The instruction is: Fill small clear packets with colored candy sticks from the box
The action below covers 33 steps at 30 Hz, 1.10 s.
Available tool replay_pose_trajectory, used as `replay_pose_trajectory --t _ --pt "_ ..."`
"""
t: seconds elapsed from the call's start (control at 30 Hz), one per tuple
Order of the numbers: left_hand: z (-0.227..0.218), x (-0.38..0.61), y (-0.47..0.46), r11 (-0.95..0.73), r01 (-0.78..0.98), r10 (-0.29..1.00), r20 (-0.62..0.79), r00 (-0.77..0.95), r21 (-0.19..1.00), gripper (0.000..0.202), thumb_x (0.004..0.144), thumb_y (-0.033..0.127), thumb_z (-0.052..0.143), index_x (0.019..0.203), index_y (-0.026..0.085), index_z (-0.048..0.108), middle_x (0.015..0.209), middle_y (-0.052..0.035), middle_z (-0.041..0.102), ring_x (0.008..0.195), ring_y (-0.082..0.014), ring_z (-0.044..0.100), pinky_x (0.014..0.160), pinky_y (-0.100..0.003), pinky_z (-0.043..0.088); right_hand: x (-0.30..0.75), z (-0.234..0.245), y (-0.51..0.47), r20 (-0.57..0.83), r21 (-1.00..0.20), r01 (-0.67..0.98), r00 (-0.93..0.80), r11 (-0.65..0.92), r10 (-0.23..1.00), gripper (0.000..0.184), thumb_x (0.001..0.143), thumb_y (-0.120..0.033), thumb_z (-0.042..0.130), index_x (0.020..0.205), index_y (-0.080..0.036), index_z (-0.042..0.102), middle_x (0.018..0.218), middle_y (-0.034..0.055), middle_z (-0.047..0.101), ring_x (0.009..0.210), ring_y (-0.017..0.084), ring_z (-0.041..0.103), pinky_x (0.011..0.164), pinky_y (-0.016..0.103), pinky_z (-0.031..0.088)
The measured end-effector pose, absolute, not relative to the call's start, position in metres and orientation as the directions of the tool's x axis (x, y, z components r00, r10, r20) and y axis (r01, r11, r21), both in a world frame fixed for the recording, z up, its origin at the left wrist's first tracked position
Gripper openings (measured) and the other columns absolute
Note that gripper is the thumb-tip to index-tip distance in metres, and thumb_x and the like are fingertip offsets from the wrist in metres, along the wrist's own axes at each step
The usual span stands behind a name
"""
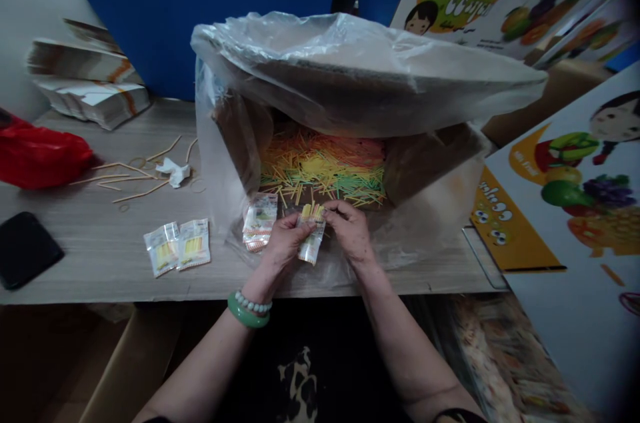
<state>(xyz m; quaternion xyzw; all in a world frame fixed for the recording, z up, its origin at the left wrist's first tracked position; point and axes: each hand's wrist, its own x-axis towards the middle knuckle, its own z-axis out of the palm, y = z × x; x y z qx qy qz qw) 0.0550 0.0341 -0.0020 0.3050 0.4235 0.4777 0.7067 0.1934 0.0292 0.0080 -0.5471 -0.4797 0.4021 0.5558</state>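
Note:
A small clear plastic packet (311, 244) with yellow sticks (313, 211) poking out of its top is held upright in front of the carton. My left hand (286, 240) is closed on its left side, thumb across the front. At the upper right corner, the fingers of my right hand (350, 228) are pinched together on the packet; whether they grip the film or the sticks is hard to see. Just behind the packet, a bag-lined carton (425, 160) holds many loose thin sticks (320, 166) in orange, yellow and green. A stack of packets (261, 218) lies beside my left hand.
Two filled packets (194, 243) lie on the table (115, 223) to the left. Rubber bands (135, 173), a crumpled white scrap (174, 172), a red bag (43, 153), a black object (27, 250) and bundled cards (90, 76) are farther left. Printed boxes (575, 190) stand at right.

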Motion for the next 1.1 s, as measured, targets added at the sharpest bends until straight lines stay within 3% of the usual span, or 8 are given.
replay_pose_trajectory --t 0.2,0.33,0.47,0.57,0.67,0.8,0.97,1.1 --pt "0.004 0.052 0.031 0.288 -0.440 0.957 -0.242 0.159 0.850 0.032 0.052 0.030 0.089 0.070 0.012 0.070 0.064 0.0016 0.063 0.056 -0.0086 0.052 0.055 -0.021 0.041 0.181 0.018 0.033 0.120 -0.985 -0.081 0.300 0.150 0.946 0.015 0.075 -0.034 0.067 0.074 -0.019 0.066 0.068 -0.0035 0.059 0.067 0.012 0.051 0.067 0.025 0.040" --pt "0.004 0.049 0.030 0.252 -0.438 0.967 -0.206 0.150 0.863 0.029 0.054 0.029 0.088 0.070 0.012 0.070 0.063 0.0020 0.063 0.056 -0.0078 0.051 0.055 -0.020 0.040 0.176 0.026 0.038 0.089 -0.988 -0.089 0.322 0.124 0.942 0.020 0.070 -0.037 0.068 0.069 -0.019 0.062 0.065 -0.0034 0.056 0.065 0.013 0.049 0.066 0.026 0.039" --pt "0.003 0.044 0.027 0.240 -0.449 0.970 -0.190 0.154 0.861 0.027 0.057 0.028 0.088 0.074 0.013 0.073 0.069 -0.0008 0.067 0.060 -0.0089 0.055 0.058 -0.021 0.043 0.190 0.028 0.043 0.189 -0.976 -0.009 0.457 0.217 0.869 0.020 0.074 -0.039 0.064 0.073 -0.019 0.059 0.071 -0.0017 0.057 0.072 0.014 0.051 0.075 0.029 0.042" --pt "0.002 0.039 0.026 0.248 -0.464 0.968 -0.197 0.157 0.850 0.026 0.059 0.027 0.087 0.078 0.014 0.074 0.073 -0.0014 0.069 0.063 -0.0095 0.058 0.060 -0.022 0.045 0.206 0.025 0.042 0.317 -0.945 0.244 0.523 0.218 0.791 0.016 0.077 -0.036 0.059 0.079 -0.020 0.061 0.080 0.0016 0.061 0.084 0.018 0.055 0.083 0.033 0.042" --pt "0.002 0.035 0.028 0.242 -0.467 0.968 -0.179 0.175 0.850 0.028 0.060 0.027 0.085 0.084 0.015 0.076 0.079 -0.0024 0.072 0.068 -0.0114 0.061 0.065 -0.024 0.048 0.210 0.020 0.034 0.262 -0.911 0.395 0.326 0.121 0.908 0.020 0.072 -0.032 0.062 0.088 -0.021 0.067 0.095 0.0047 0.066 0.095 0.022 0.057 0.087 0.036 0.043" --pt "0.001 0.030 0.029 0.152 -0.436 0.983 -0.089 0.163 0.887 0.026 0.064 0.024 0.082 0.089 0.017 0.078 0.089 -0.0041 0.074 0.079 -0.0147 0.065 0.077 -0.028 0.051 0.189 0.021 0.018 0.117 -0.964 0.239 -0.003 0.114 0.993 0.012 0.071 -0.029 0.062 0.074 -0.019 0.066 0.087 0.0036 0.066 0.082 0.019 0.059 0.075 0.030 0.045" --pt "-0.004 0.018 0.019 0.113 -0.334 0.981 -0.051 0.189 0.936 0.035 0.063 0.020 0.081 0.098 0.018 0.077 0.100 -0.0051 0.075 0.093 -0.0196 0.066 0.091 -0.035 0.049 0.172 0.015 0.011 0.225 -0.959 0.195 0.067 0.208 0.972 0.011 0.072 -0.027 0.061 0.064 -0.021 0.065 0.076 0.0017 0.065 0.079 0.018 0.058 0.077 0.030 0.044" --pt "-0.005 0.009 0.011 0.175 -0.294 0.970 -0.113 0.215 0.940 0.036 0.060 0.022 0.083 0.096 0.017 0.077 0.095 -0.0047 0.075 0.087 -0.0195 0.066 0.088 -0.035 0.050 0.169 0.002 0.010 0.154 -0.984 0.108 0.079 0.145 0.985 0.009 0.067 -0.029 0.065 0.062 -0.022 0.067 0.073 0.0014 0.066 0.078 0.019 0.059 0.077 0.031 0.044"
